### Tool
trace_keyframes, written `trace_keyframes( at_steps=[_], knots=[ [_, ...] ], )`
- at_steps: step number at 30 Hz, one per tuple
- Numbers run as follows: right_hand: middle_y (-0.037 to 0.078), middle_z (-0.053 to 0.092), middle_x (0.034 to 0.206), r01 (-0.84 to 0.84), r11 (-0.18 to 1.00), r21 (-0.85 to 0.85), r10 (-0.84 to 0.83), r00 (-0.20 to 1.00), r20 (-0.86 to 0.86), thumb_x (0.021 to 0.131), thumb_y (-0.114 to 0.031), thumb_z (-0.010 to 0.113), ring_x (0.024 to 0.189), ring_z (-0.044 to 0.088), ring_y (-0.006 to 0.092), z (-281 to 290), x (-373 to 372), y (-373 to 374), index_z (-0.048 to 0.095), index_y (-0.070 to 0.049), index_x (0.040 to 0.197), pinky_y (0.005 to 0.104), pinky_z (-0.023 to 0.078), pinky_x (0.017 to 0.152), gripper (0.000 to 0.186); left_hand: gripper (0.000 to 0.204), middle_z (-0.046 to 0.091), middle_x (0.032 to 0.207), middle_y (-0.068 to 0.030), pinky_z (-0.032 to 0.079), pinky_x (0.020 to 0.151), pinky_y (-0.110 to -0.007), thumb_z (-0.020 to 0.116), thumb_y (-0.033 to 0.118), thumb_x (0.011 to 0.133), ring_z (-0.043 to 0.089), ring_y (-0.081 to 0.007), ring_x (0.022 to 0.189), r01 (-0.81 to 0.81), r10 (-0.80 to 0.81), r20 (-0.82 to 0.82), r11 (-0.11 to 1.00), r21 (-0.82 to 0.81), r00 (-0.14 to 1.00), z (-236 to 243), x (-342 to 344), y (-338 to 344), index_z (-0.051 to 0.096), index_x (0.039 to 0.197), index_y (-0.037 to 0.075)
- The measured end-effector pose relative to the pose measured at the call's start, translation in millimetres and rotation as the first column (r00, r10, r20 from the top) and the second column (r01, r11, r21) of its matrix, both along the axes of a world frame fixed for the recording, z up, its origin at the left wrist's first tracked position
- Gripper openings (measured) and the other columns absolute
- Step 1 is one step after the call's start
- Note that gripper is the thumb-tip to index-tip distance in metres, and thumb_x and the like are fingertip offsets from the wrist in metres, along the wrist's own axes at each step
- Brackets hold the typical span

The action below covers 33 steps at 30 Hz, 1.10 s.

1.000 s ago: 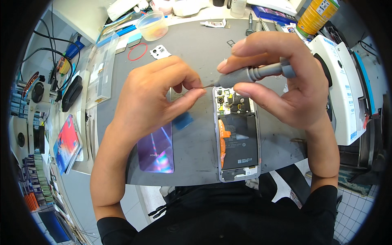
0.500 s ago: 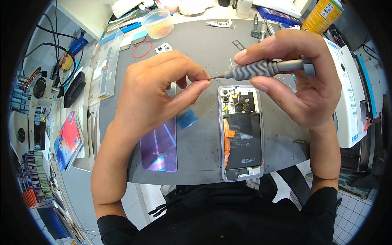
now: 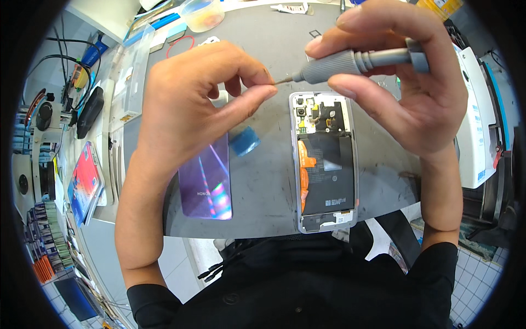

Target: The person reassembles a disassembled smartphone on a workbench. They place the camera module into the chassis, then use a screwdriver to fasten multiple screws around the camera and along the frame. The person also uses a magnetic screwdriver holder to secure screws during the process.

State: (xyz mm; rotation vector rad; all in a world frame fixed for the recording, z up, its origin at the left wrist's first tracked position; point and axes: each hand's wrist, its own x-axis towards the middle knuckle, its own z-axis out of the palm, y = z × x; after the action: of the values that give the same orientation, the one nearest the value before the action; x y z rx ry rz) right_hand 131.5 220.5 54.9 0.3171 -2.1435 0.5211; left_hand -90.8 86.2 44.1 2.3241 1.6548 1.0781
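Observation:
My right hand (image 3: 398, 88) holds a grey ribbed-handled tool (image 3: 339, 65), lying nearly level, with a thin metal tip pointing left. My left hand (image 3: 194, 98) pinches that tip, or something tiny on it, between thumb and forefinger; what exactly is too small to tell. Below them lies an opened phone (image 3: 325, 175), showing its dark battery, orange flex cable and camera modules. A purple glossy back panel (image 3: 204, 181) rests under my left hand, beside a small blue square film (image 3: 245, 141).
A grey mat (image 3: 263, 181) covers the desk. At its back are a clear round tub (image 3: 200, 13), red band (image 3: 190, 41), white tube (image 3: 290, 9) and yellow can (image 3: 438, 7). A transparent case (image 3: 133, 82) and stacked cards (image 3: 85, 181) lie left; a white machine (image 3: 475, 153) stands right.
The mat and the things on it sit higher in the picture. Both hands are higher too, the right one slightly farther right with the tool; my left fingers still meet its tip.

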Motion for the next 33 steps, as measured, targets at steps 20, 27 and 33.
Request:
trace_keyframes(
  at_steps=[20,27,33],
  knots=[
    [0.007,0.068,0.117,0.353,0.927,-0.123,-0.266,0.854,0.447,0.086,0.003,0.075,0.104,0.072,0.019,-6,11,-13,0.057,-0.007,0.124,0.0253,0.06,0.071,0.043,0.021,0.074,0.093,-0.0061,0.05,0.066,-0.027,0.068,0.012,0.091,0.063,-0.0126,0.08,-0.182,0.209,0.281,0.976,-0.12,0.936,-11,-33,8,0.076,0.11,0.004],
    [0.008,0.069,0.114,0.363,0.924,-0.118,-0.26,0.825,0.502,0.085,0.004,0.072,0.105,0.072,0.0181,-5,10,-13,0.057,-0.008,0.124,0.0288,0.061,0.073,0.044,0.025,0.072,0.105,-0.0037,0.048,0.082,-0.023,0.062,0.011,0.098,0.06,-0.007,0.092,-0.188,0.24,0.238,0.957,-0.22,0.941,-4,-32,6,0.07,0.118,0.0],
    [0.007,0.072,0.103,0.191,0.981,-0.029,-0.153,0.86,0.486,0.08,0.008,0.062,0.104,0.071,0.0205,8,-4,-16,0.056,-0.007,0.123,0.0295,0.056,0.083,0.045,0.024,0.072,0.106,-0.0038,0.049,0.085,-0.025,0.061,0.012,0.098,0.059,-0.0082,0.091,-0.214,0.258,0.23,0.956,-0.199,0.938,-2,-37,8,0.07,0.116,-0.001]
  ],
)
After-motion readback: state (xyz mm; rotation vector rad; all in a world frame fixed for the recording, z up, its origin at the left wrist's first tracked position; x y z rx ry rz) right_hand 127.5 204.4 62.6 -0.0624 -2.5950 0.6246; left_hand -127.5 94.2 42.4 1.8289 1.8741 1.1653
